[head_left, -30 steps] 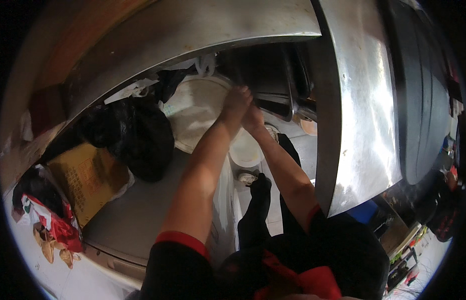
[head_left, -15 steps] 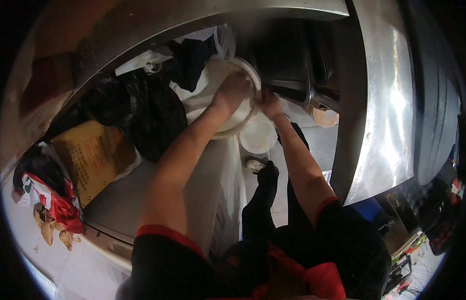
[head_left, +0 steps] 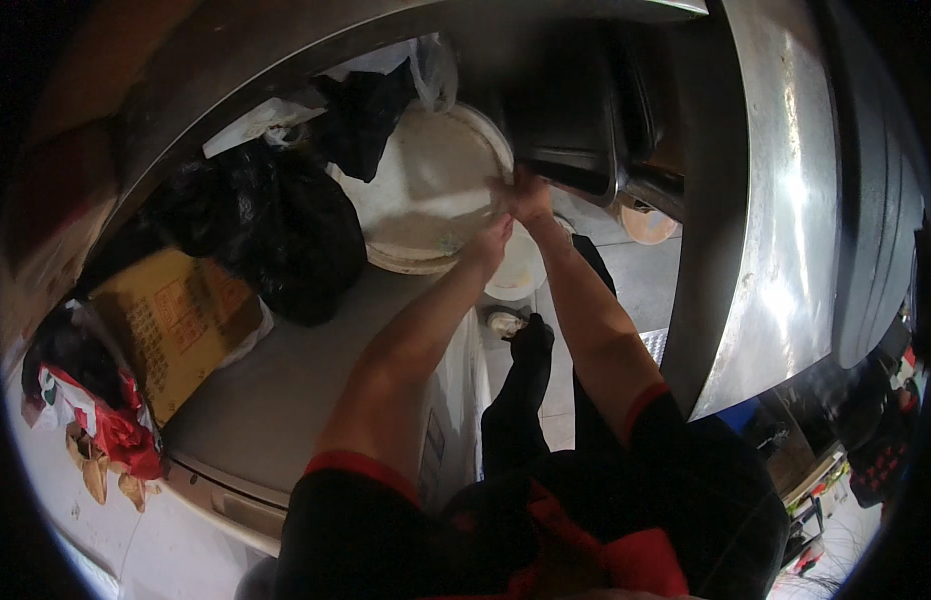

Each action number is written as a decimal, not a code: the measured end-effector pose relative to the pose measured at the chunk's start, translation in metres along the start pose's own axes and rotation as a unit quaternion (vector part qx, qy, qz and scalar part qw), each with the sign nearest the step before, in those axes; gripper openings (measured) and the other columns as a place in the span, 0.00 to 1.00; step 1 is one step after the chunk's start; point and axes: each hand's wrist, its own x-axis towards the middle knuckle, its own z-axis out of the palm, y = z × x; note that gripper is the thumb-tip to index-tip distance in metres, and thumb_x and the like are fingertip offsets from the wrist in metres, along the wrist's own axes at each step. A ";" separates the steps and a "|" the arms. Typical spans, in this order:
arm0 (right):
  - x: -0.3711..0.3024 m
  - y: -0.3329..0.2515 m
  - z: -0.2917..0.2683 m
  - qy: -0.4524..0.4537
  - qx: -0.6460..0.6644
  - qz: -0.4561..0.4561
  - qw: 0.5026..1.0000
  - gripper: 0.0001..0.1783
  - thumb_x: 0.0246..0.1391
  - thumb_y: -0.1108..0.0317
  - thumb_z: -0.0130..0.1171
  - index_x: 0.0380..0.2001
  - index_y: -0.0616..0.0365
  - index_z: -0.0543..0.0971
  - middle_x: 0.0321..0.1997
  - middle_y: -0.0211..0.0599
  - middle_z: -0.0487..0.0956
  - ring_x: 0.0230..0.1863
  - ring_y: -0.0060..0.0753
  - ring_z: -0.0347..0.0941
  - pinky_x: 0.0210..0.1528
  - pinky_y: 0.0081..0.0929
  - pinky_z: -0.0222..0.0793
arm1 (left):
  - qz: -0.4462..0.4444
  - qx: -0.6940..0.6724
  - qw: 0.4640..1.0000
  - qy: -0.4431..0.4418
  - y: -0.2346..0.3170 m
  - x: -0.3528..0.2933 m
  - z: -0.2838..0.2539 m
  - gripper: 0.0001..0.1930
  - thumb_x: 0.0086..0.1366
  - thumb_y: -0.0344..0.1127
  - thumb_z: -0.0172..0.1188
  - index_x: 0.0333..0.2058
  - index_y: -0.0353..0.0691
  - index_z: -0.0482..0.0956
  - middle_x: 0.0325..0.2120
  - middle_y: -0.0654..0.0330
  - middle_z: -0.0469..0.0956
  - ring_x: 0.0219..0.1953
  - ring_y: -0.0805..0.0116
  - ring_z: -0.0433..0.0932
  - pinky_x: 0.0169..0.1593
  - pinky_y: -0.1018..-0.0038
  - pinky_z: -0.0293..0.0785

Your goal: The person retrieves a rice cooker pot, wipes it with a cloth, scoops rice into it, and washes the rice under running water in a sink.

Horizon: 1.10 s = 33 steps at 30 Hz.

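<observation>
A large round off-white lid (head_left: pixel 426 165) lies flat on a wide tub under the steel counter, its raised rim running all round. My left hand (head_left: pixel 494 245) is at the lid's near right rim, fingers closed together against the edge. Just beyond it my right hand (head_left: pixel 526 198) is at the right edge of the rim. Its fingers are smeared by motion, so their grip does not show. A smaller white round container (head_left: pixel 516 275) stands on the floor below my hands, partly covered by them.
Black plastic bags (head_left: pixel 276 230) crowd the tub's left side, with a brown cardboard box (head_left: pixel 181 325) nearer me. A grey appliance top (head_left: pixel 276 385) lies under my left arm. To the right are black trays (head_left: pixel 566 110) and a steel counter edge (head_left: pixel 766 230).
My left hand has drawn back from over the tub to its near right rim. The right hand has shifted slightly left. More of the flat white top now shows.
</observation>
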 end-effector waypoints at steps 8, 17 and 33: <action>-0.022 -0.039 -0.026 0.018 -0.017 0.066 0.997 0.28 0.30 0.44 0.66 0.21 0.62 0.74 0.21 0.43 0.74 0.23 0.33 0.67 0.31 0.31 0.66 | 0.148 -0.105 0.983 0.029 -0.029 0.021 0.014 0.20 0.62 0.35 0.47 0.52 0.38 0.64 0.46 0.54 0.70 0.52 0.60 0.65 0.57 0.70 0.58; -0.036 -0.038 -0.020 0.014 0.065 0.144 0.987 0.21 0.31 0.57 0.70 0.19 0.64 0.74 0.16 0.33 0.72 0.20 0.20 0.60 0.25 0.24 0.64 | 0.191 0.029 0.981 0.032 -0.057 0.024 0.015 0.15 0.55 0.34 0.49 0.42 0.39 0.71 0.40 0.59 0.72 0.50 0.64 0.66 0.56 0.72 0.59; -0.038 -0.019 -0.026 -0.027 0.091 0.020 0.995 0.25 0.36 0.51 0.67 0.23 0.64 0.72 0.19 0.44 0.74 0.22 0.41 0.70 0.29 0.33 0.66 | 0.236 0.562 0.774 0.172 0.103 0.021 -0.195 0.13 0.54 0.30 0.51 0.40 0.35 0.70 0.35 0.49 0.71 0.37 0.50 0.71 0.43 0.64 0.69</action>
